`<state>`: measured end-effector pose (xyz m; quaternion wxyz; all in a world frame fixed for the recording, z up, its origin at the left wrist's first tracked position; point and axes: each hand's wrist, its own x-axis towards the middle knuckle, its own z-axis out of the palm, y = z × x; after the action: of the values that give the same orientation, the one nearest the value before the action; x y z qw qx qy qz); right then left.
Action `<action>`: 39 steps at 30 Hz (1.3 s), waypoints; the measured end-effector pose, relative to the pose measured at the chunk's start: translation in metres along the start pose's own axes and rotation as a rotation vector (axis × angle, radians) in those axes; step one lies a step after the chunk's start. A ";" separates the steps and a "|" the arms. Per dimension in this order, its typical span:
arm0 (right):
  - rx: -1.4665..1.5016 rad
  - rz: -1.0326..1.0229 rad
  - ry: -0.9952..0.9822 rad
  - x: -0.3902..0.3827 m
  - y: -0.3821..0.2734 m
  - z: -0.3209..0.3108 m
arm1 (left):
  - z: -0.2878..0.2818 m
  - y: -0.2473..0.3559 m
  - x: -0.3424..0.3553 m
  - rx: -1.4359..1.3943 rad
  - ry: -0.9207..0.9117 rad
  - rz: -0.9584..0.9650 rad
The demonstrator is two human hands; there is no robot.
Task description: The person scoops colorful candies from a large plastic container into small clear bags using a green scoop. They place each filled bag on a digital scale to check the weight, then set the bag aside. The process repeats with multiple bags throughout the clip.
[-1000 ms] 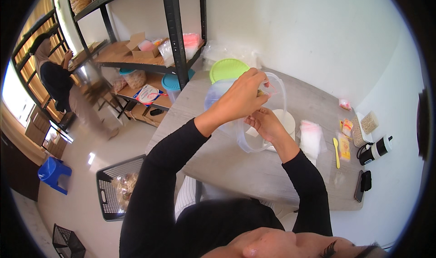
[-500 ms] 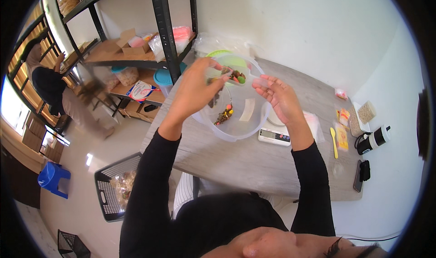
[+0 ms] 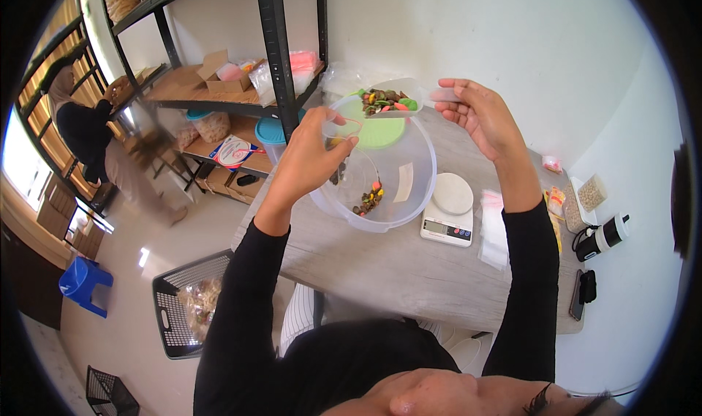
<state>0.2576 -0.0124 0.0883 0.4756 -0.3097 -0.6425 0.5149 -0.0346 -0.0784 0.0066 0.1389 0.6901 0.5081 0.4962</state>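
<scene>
In my right hand [image 3: 479, 120] is the handle of a clear plastic scoop [image 3: 418, 88], raised over the far side of a translucent round tub [image 3: 420, 178]. Mixed brown, green, red and yellow pieces [image 3: 384, 103] fill the scoop. My left hand [image 3: 307, 156] is over the tub's left side, thumb and fingers closed on what looks like a clear plastic bag [image 3: 352, 127]; its outline is hard to follow. More coloured pieces [image 3: 369, 199] lie at the tub's bottom. Behind the scoop and tub shows a light green round lid or dish [image 3: 384, 132].
A white kitchen scale [image 3: 446, 229] sits right of the tub, beside clear plastic bags [image 3: 493, 229]. Farther right are a black-and-white bottle [image 3: 603, 238] and a phone [image 3: 577, 299]. Black shelving [image 3: 274, 50] stands left; a basket [image 3: 172, 317] is on the floor. Another person [image 3: 80, 134] stands far left.
My right hand has moved right and up, drawing the loaded scoop away from my left hand. The left hand stays nearly in place, and the scale shows more fully.
</scene>
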 end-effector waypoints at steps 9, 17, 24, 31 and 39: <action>-0.323 0.026 -0.134 0.034 -0.031 0.043 | 0.001 -0.005 -0.002 0.076 -0.013 -0.055; -0.708 -0.159 -0.277 0.033 -0.053 0.085 | 0.002 -0.011 -0.001 -0.061 -0.080 -0.146; -0.827 -0.335 -0.242 0.012 -0.056 0.099 | 0.000 -0.014 -0.002 -0.187 -0.146 -0.224; -0.773 -0.232 -0.086 0.012 -0.037 0.059 | -0.006 -0.020 -0.004 -0.233 -0.165 -0.291; -0.982 -0.040 -0.362 0.004 0.059 0.055 | -0.009 -0.029 -0.006 -0.184 -0.147 -0.280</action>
<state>0.1999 -0.0132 0.0324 0.1653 -0.3898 -0.8861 0.1888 -0.0586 -0.0735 -0.0130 0.3059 0.6313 0.5404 0.4647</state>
